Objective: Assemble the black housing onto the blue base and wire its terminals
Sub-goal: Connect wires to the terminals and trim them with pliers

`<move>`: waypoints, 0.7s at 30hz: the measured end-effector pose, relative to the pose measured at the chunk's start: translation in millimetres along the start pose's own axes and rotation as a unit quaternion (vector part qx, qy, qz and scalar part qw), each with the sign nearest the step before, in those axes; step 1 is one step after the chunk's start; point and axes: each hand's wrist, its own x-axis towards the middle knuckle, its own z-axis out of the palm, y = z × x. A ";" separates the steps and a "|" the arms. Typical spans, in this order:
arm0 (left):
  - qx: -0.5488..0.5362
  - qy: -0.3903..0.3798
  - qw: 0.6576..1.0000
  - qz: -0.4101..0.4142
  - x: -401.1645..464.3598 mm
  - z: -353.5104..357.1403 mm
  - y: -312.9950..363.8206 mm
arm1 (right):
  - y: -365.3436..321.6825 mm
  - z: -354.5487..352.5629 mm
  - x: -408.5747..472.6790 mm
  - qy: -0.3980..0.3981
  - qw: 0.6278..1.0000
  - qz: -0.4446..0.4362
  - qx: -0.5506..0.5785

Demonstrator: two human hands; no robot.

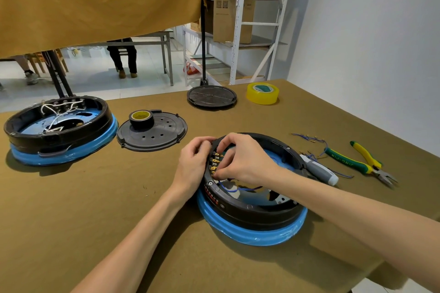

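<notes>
A black ring housing sits on a blue base in front of me. A row of brass terminals lines its left inner wall, and a blue wire loops inside below them. My left hand grips the housing's left rim from outside. My right hand reaches inside with fingers curled at the terminals, pinching the blue wire's end there; the fingertips are partly hidden.
A second black housing on a blue base with white wires stands far left. A black lid carries a black tape roll. Another lid, yellow tape, a grey screwdriver, green-yellow pliers and loose blue wires lie around.
</notes>
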 end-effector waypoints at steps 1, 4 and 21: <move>-0.001 0.005 1.000 0.000 -0.1 0.7 0.3 | -1.4 0.8 0.4 0.001 1.000 0.003 0.000; 0.006 0.009 1.000 0.001 0.0 0.9 0.9 | -3.4 -1.5 -0.6 -0.022 1.000 0.017 0.004; 0.030 0.026 0.998 -0.048 0.1 11.9 14.0 | 24.3 -53.9 -22.3 0.196 0.979 -0.038 -0.031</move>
